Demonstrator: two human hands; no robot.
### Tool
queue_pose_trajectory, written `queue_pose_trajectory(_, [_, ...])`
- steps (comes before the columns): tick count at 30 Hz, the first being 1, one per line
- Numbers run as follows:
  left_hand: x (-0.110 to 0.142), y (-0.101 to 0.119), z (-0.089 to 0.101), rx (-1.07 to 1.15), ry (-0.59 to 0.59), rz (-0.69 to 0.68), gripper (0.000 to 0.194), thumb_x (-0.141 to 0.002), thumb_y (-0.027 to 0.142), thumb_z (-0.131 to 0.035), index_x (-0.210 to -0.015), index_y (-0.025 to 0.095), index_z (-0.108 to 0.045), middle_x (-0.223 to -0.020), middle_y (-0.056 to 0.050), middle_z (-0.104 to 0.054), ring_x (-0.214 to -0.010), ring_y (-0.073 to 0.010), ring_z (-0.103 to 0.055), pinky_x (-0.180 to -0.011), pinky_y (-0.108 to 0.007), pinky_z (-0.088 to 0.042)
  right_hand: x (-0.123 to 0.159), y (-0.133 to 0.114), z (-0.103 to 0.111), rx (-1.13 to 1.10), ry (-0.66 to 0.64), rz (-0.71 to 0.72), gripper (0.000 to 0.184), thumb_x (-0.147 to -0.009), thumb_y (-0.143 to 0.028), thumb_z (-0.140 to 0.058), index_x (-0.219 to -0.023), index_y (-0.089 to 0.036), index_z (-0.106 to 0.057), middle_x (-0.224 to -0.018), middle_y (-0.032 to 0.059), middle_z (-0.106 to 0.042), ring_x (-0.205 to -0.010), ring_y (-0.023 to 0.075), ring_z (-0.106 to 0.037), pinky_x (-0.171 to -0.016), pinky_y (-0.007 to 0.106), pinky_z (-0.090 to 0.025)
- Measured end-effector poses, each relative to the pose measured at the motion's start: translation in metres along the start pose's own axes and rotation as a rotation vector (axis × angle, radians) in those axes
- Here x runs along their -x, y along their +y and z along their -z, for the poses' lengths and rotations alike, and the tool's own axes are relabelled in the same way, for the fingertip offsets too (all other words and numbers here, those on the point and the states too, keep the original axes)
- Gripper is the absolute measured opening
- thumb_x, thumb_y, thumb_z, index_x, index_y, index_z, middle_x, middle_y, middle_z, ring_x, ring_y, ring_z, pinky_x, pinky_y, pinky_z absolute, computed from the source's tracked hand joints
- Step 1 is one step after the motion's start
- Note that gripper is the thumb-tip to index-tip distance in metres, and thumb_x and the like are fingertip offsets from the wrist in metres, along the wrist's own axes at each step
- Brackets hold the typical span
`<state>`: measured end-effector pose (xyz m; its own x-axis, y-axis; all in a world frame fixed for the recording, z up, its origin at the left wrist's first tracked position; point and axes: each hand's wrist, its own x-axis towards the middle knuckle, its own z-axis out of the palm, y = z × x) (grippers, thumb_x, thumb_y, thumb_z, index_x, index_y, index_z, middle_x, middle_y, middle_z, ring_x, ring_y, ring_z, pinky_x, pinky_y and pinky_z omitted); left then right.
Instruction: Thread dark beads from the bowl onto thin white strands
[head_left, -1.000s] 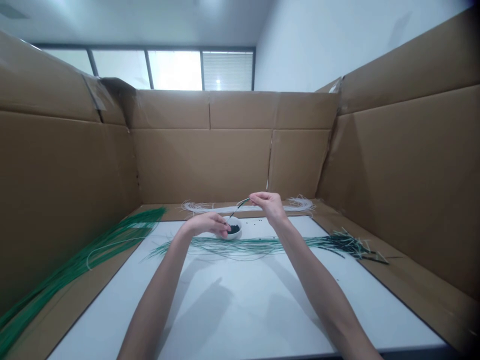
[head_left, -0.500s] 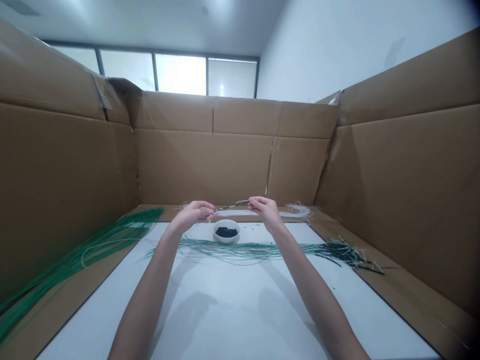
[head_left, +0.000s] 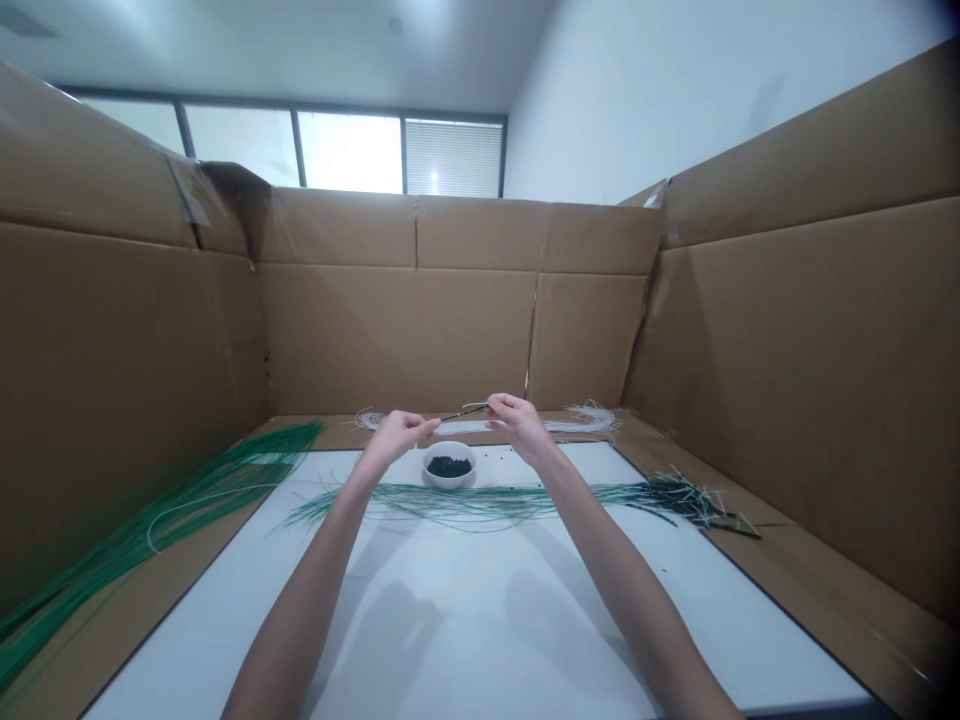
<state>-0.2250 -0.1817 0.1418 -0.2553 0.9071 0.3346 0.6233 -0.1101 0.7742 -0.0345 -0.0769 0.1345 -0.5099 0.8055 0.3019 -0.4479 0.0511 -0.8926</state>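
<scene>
A thin strand strung with small dark beads (head_left: 459, 413) stretches between my two hands, above and behind the bowl. My left hand (head_left: 397, 437) pinches its left end between thumb and fingertips. At the other end, my right hand (head_left: 519, 428) grips the strand, and a short pale thread tip shows beside its fingers. Below them a white bowl (head_left: 448, 482) holds many tiny dark beads (head_left: 449, 466). A bundle of green strands (head_left: 480, 497) lies across the white table in front of the bowl, its right end thick with dark beads (head_left: 679, 495).
Loose green strands (head_left: 225, 495) lie along the left side. A bundle of white strands (head_left: 585, 418) rests at the back. Several stray beads dot the white tabletop (head_left: 480, 620). Cardboard walls (head_left: 405, 335) enclose the left, back and right.
My left hand's fingers have drawn together into a closer pinch on the beaded strand. Both hands remain above the bowl, and the whole view has shifted slightly.
</scene>
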Motion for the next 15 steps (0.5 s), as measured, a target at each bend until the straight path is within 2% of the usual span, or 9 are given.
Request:
queue_pose_trajectory(2, [0.0003, 0.0028, -0.0003, -0.029, 0.001, -0.012, 0.042, -0.066, 0.054, -0.057, -0.058, 0.014, -0.068, -0.041, 0.004, -0.037, -0.042, -0.0077, -0.029, -0.044, -0.022, -0.018, -0.0002, 0.0014, -0.0001, -0.026, -0.036, -0.007, 0.024, -0.059, -0.032, -0.074, -0.070, -0.015, -0.061, -0.075, 0.0024, -0.064, -0.072, 0.0117, -0.060, -0.068, 0.025, -0.049])
queue_pose_trajectory(5, [0.0008, 0.0075, -0.0011, -0.031, -0.024, -0.058, 0.042, -0.072, 0.052, -0.050, -0.070, 0.014, -0.069, -0.046, 0.002, -0.043, -0.045, -0.0088, -0.033, -0.044, -0.020, -0.021, -0.0003, 0.0037, -0.0004, -0.111, -0.135, -0.060, 0.018, -0.065, -0.027, -0.071, -0.072, -0.015, -0.059, -0.084, 0.0054, -0.067, -0.080, 0.0155, -0.064, -0.077, 0.028, -0.050])
queue_pose_trajectory(7, [0.0009, 0.0094, -0.0023, -0.034, -0.035, -0.093, 0.041, -0.074, 0.048, -0.046, -0.076, 0.014, -0.068, -0.051, 0.001, -0.049, -0.047, -0.0096, -0.037, -0.045, -0.020, -0.025, -0.0005, 0.0049, -0.0005, -0.155, -0.187, -0.101, 0.014, -0.069, -0.023, -0.067, -0.073, -0.015, -0.057, -0.080, 0.0058, -0.068, -0.084, 0.0181, -0.065, -0.081, 0.030, -0.050])
queue_pose_trajectory(10, [0.0004, 0.0095, -0.0046, -0.075, -0.036, -0.103, 0.039, -0.073, 0.043, -0.045, -0.076, 0.012, -0.068, -0.057, -0.001, -0.055, -0.051, -0.0106, -0.041, -0.047, -0.020, -0.027, -0.0005, 0.0046, -0.0005, -0.146, -0.170, -0.123, 0.010, -0.072, -0.018, -0.064, -0.075, -0.014, -0.055, -0.074, 0.0063, -0.068, -0.083, 0.0199, -0.067, -0.084, 0.032, -0.049])
queue_pose_trajectory(13, [-0.0002, 0.0076, -0.0076, -0.108, -0.036, -0.083, 0.037, -0.071, 0.039, -0.046, -0.075, 0.011, -0.069, -0.057, -0.002, -0.056, -0.052, -0.0109, -0.041, -0.047, -0.021, -0.026, 0.0014, 0.0020, -0.0012, -0.106, -0.168, -0.107, 0.015, -0.073, -0.019, -0.062, -0.084, -0.013, -0.056, -0.081, 0.0088, -0.069, -0.081, 0.0194, -0.067, -0.085, 0.034, -0.049])
queue_pose_trajectory(15, [-0.0001, 0.0071, -0.0096, -0.123, -0.039, -0.068, 0.036, -0.069, 0.038, -0.047, -0.076, 0.011, -0.070, -0.054, -0.001, -0.053, -0.051, -0.0106, -0.039, -0.047, -0.021, -0.024, 0.0038, 0.0006, -0.0028, -0.027, -0.207, -0.073, 0.025, -0.069, -0.021, -0.066, -0.091, -0.014, -0.056, -0.089, 0.0091, -0.069, -0.081, 0.0185, -0.067, -0.085, 0.035, -0.049])
